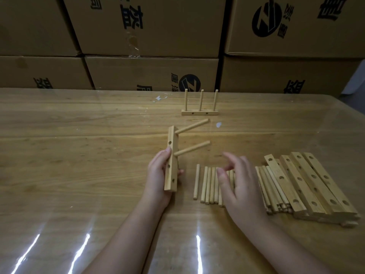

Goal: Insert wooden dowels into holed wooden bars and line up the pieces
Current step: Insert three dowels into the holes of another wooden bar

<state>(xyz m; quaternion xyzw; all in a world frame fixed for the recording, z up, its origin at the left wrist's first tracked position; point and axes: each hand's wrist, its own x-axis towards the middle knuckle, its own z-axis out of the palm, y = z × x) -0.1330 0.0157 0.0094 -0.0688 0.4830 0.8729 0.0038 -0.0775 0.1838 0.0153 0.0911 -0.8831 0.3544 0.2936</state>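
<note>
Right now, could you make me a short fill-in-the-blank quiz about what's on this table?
The bar gripped by the left hand has ___ inserted dowels.
The finished piece standing farthest away carries ___ upright dowels.
The right hand hovers over the loose dowels and holds ___.
The spare holed bars are stacked to the ___ of the loose dowels.
Missing words: two, three, nothing, right.

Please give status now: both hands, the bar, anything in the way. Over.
Left hand grips bar, two dowels inserted. Right hand open over loose dowels, holding nothing. Finished three-dowel bar stands farther back; path looks free.
</note>
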